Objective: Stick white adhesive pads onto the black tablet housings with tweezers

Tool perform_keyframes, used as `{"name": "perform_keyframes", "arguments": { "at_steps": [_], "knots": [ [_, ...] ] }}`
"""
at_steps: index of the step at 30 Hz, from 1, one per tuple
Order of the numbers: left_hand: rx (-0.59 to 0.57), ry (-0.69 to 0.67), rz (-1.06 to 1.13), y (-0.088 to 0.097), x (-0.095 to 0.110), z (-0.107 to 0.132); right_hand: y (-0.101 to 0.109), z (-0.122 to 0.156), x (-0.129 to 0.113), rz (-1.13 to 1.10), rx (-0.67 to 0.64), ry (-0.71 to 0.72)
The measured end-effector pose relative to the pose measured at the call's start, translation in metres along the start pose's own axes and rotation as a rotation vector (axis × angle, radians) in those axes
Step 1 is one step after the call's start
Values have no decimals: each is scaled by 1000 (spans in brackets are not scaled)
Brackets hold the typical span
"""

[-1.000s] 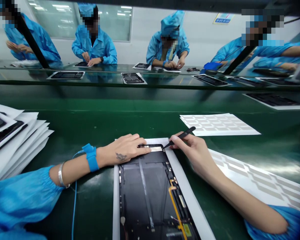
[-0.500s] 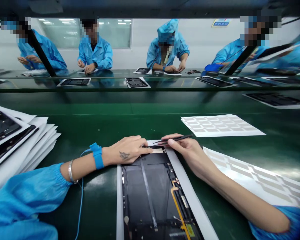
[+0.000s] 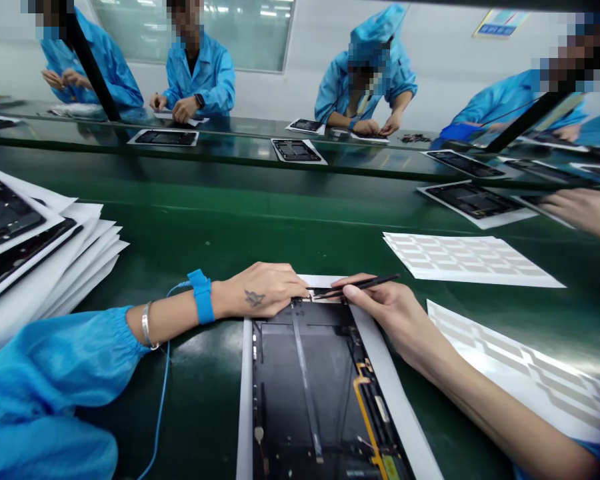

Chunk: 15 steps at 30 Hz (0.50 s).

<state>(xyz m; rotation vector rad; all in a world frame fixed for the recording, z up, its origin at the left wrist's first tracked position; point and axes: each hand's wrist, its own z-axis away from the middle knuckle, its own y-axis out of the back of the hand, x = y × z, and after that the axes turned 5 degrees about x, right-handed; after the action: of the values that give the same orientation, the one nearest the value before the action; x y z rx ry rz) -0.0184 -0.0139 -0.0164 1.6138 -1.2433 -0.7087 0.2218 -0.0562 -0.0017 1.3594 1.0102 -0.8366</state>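
Observation:
An opened tablet (image 3: 285,373), its dark inside facing up, lies on a white sheet (image 3: 405,410) in front of me. My left hand (image 3: 265,291) rests at the far edge of the tablet, its fingers bent and pressed together; whatever is under the fingertips is hidden. Black tweezers (image 3: 373,281) are held in my right hand (image 3: 387,308), between thumb and fingers. Their tips point left, close to the left fingertips, over a small pale strip (image 3: 327,299) at that edge.
Left stands a stack of white sheets (image 3: 87,260) with tablets. Two label sheets (image 3: 467,257) lie right. A blue wrist strap (image 3: 201,297) trails a cord (image 3: 163,400). Tablets (image 3: 477,199) lie beyond, near a co-worker's hand (image 3: 587,210). Several co-workers in blue sit opposite.
The view has tilted down and turned slightly. My left fingers have bent in at the tablet's far edge, and the tweezers' tips have lowered to the strip. A co-worker's hand has appeared at right.

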Motion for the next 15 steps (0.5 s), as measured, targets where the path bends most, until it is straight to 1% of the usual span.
{"name": "perform_keyframes", "arguments": {
  "at_steps": [9,15],
  "knots": [
    [-14,-9,-9,1,1,0,14,-1,8,-29,-39,-47],
    [22,-23,0,-1,0,1,28,-2,14,12,27,-75]
  ]
}}
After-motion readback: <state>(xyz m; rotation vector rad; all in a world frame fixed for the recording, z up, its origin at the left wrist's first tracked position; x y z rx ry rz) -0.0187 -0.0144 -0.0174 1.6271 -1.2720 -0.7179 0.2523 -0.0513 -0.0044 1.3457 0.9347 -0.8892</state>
